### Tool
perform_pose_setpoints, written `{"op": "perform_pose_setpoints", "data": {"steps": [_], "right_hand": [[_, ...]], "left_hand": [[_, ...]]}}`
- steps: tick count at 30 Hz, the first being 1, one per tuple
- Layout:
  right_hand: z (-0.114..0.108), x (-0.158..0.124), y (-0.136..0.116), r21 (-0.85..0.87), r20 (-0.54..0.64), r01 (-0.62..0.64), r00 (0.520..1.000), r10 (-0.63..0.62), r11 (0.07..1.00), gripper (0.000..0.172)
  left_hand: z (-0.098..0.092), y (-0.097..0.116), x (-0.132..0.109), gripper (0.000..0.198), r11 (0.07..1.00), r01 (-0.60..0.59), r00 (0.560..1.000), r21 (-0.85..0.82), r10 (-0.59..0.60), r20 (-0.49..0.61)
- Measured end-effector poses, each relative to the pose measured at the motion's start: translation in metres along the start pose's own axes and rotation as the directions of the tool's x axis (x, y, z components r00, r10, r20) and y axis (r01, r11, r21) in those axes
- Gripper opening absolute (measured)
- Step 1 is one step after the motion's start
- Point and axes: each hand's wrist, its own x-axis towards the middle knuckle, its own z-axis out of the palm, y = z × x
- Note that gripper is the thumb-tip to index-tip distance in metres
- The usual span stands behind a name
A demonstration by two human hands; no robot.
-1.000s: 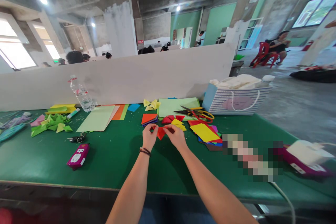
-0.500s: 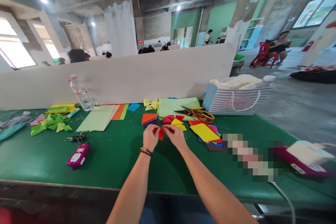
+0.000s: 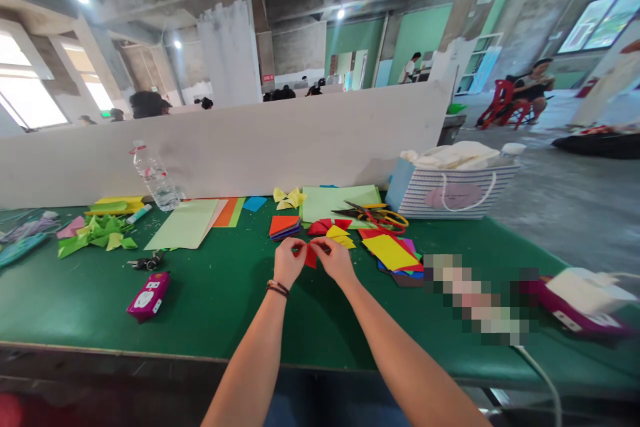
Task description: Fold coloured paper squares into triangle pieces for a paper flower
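Note:
Between my two hands is a small piece of red paper (image 3: 311, 257), pinched from both sides above the green table. My left hand (image 3: 290, 263) is closed on its left edge, with a dark bracelet at the wrist. On its other side my right hand (image 3: 336, 259) grips the paper with thumb and fingers. Just beyond lie a stack of small orange and blue paper squares (image 3: 285, 227), folded red paper pieces (image 3: 327, 227) and folded yellow ones (image 3: 341, 237). Part of the red paper is hidden by my fingers.
Scissors (image 3: 375, 215) lie on pale green sheets (image 3: 320, 203). Coloured paper (image 3: 393, 253) is piled to the right, near a striped gift bag (image 3: 450, 190). At left are a plastic bottle (image 3: 156, 177), green folded pieces (image 3: 100, 235), keys (image 3: 149, 262) and a purple tissue pack (image 3: 149, 297).
The red paper has turned slightly between my fingers and hangs a little more to the right. A person in the far background has moved right. The table items stay put.

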Motion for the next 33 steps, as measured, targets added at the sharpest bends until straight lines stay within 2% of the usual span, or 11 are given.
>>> {"op": "perform_pose_setpoints", "data": {"steps": [6, 11, 19, 24, 28, 33], "right_hand": [[0.001, -0.001, 0.004, -0.027, 0.022, 0.025, 0.999, -0.024, 0.999, 0.025], [0.004, -0.002, 0.003, -0.055, 0.025, 0.039, 0.999, -0.038, 0.998, 0.024], [0.002, -0.003, 0.002, -0.099, 0.026, 0.065, 0.998, -0.063, 0.993, 0.023], [0.005, -0.003, 0.001, -0.069, 0.027, 0.063, 0.998, -0.061, 0.996, 0.029], [0.01, -0.003, 0.001, -0.035, 0.049, 0.034, 0.998, -0.033, 0.999, 0.036], [0.009, -0.003, 0.005, -0.111, 0.065, 0.009, 0.998, -0.002, 0.994, 0.024]], "left_hand": [[-0.002, 0.003, -0.001, 0.023, 0.999, -0.015, 1.0, 0.043, 0.015, -0.001], [-0.004, 0.013, -0.003, 0.006, 0.994, -0.049, 0.997, 0.097, 0.055, -0.06], [-0.005, 0.016, -0.003, 0.01, 0.994, -0.061, 0.996, 0.096, 0.068, -0.065], [-0.003, 0.011, -0.004, 0.006, 0.996, -0.008, 0.993, 0.093, 0.019, -0.119], [0.0, 0.003, -0.001, 0.02, 0.996, 0.073, 0.984, 0.058, -0.062, -0.169], [0.005, -0.001, 0.001, 0.026, 0.994, 0.107, 0.992, 0.003, -0.107, -0.072]]}}
